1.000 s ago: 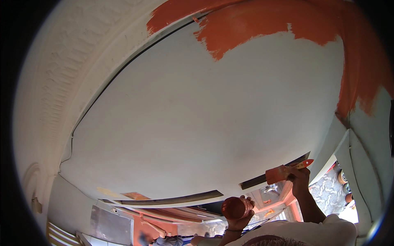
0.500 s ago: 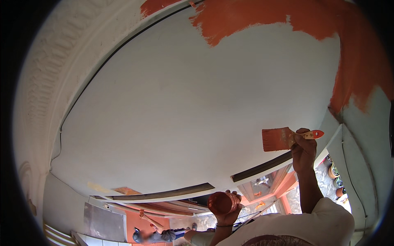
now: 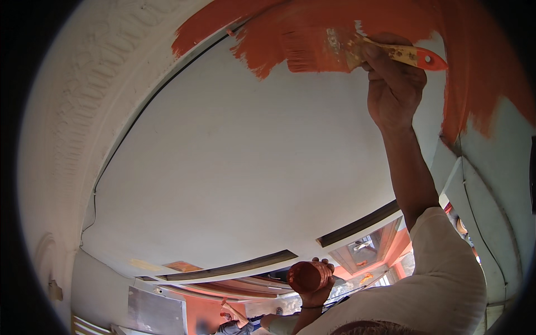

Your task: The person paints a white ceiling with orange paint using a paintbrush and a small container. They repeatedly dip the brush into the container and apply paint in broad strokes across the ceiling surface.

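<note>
My right hand (image 3: 391, 84) is raised overhead and grips a flat paintbrush (image 3: 335, 51) with an orange handle. Its bristles, loaded with orange paint, press against the ceiling (image 3: 240, 162) at the edge of the orange painted patch (image 3: 346, 22). Most of the ceiling below the patch is still white. Low in the view, my left hand (image 3: 317, 290) holds a small round paint-smeared container (image 3: 306, 276) up by its side.
An ornate white moulded cornice (image 3: 84, 111) curves along the left. A dark groove (image 3: 234, 267) runs along the ceiling's lower edge. Orange walls and a window (image 3: 363, 248) show below. Another person (image 3: 231, 321) stands far down at the bottom.
My right hand has lifted the brush from low at the right up to the ceiling, onto the edge of the orange patch. The left hand keeps holding the container.
</note>
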A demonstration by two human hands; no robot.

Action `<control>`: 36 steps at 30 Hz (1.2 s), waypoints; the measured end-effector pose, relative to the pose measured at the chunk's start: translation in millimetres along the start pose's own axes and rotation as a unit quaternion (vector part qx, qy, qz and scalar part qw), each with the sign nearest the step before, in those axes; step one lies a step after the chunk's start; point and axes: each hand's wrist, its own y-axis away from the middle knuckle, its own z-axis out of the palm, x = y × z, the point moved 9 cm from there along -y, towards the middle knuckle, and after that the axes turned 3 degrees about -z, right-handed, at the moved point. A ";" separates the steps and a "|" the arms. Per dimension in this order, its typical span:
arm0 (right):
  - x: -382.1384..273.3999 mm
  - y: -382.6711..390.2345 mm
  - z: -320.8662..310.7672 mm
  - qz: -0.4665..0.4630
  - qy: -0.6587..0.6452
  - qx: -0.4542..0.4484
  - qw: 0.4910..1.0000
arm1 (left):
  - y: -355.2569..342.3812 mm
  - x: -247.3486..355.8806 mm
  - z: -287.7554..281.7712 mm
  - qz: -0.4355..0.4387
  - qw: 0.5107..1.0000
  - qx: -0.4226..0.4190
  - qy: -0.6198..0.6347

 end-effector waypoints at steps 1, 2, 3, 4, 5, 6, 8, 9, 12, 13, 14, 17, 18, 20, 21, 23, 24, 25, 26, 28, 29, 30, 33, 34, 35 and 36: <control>2.5 -3.7 4.2 0.006 -0.002 0.004 1.000 | 0.2 0.1 1.2 0.000 1.000 -0.003 -0.006; 2.5 -4.2 3.7 0.015 -0.005 0.005 1.000 | 0.3 1.1 2.7 -0.001 1.000 -0.006 -0.012; 4.9 -1.9 3.8 0.029 -0.010 0.004 1.000 | 2.5 -1.1 3.2 0.001 1.000 -0.010 -0.012; 6.6 0.1 3.3 0.041 -0.015 0.003 0.999 | 2.5 -2.1 5.5 0.003 1.000 -0.016 -0.013; 6.8 2.7 1.7 0.057 -0.034 0.002 0.998 | 1.2 -0.1 10.2 0.004 1.000 -0.024 -0.014; 8.6 11.6 -1.4 0.082 -0.055 0.001 0.995 | 3.0 -1.2 13.7 0.010 1.000 -0.027 -0.009; 11.2 32.0 -10.6 0.138 -0.090 0.010 0.986 | 0.3 -3.6 22.0 0.012 0.999 -0.035 -0.003; 12.5 42.0 -15.2 0.170 -0.110 0.020 0.979 | -0.8 -1.0 17.7 0.014 1.000 -0.026 -0.007; 9.5 79.4 -22.3 0.243 -0.127 0.063 0.960 | -7.7 5.9 2.2 0.025 1.000 0.009 -0.005; 6.1 92.3 -22.8 0.262 -0.127 0.078 0.954 | -9.8 7.8 -1.8 0.027 1.000 0.011 -0.008; 1.5 104.0 -18.7 0.274 -0.139 0.072 0.949 | -10.3 10.4 -4.6 0.032 0.999 0.014 -0.013; -15.3 136.5 -24.4 0.291 -0.083 0.089 0.949 | -19.9 1.4 22.7 0.033 0.999 0.012 -0.023; -19.0 145.8 -23.3 0.291 -0.089 0.083 0.949 | -23.3 1.4 23.7 0.027 0.999 0.003 -0.021; -20.9 162.9 -26.8 0.308 -0.091 0.041 0.946 | -27.2 2.4 23.1 0.025 0.999 0.007 -0.026; -22.4 170.0 -26.8 0.315 -0.092 0.022 0.944 | -28.1 1.5 25.5 0.025 0.999 0.012 -0.027; -21.2 181.9 -24.3 0.330 -0.101 0.029 0.938 | -29.5 2.1 23.5 0.026 0.999 0.018 -0.018; -21.2 187.6 -24.1 0.337 -0.104 0.032 0.935 | -30.4 3.4 18.7 0.023 1.000 0.019 -0.007; -21.3 192.7 -25.7 0.338 -0.098 0.038 0.935 | -30.9 4.0 14.8 0.021 1.000 0.019 0.004; -20.8 197.9 -27.7 0.338 -0.091 0.044 0.936 | -30.8 4.4 13.2 0.020 1.000 0.013 -0.005; -21.3 208.9 -32.0 0.340 -0.072 0.055 0.936 | -31.6 3.9 14.1 0.024 1.000 0.005 -0.006; -22.8 213.9 -35.7 0.342 -0.059 0.060 0.936 | -31.6 3.7 14.2 0.026 1.000 0.001 -0.007; -24.1 218.5 -37.0 0.344 -0.047 0.065 0.935 | -29.7 5.3 12.9 0.034 0.999 0.005 -0.028; -31.0 233.4 -30.2 0.364 -0.002 0.095 0.927 | -24.8 8.6 15.6 0.059 0.996 0.052 -0.035; -34.8 239.2 -23.4 0.373 -0.003 0.066 0.925 | -23.5 12.8 7.4 0.068 0.995 0.055 -0.038; -40.2 244.9 -18.5 0.382 -0.005 0.036 0.923 | -20.9 14.3 2.5 0.075 0.994 0.071 -0.041; -45.5 248.7 -11.9 0.388 -0.006 0.006 0.922 | -20.4 14.8 5.8 0.081 0.992 0.085 -0.044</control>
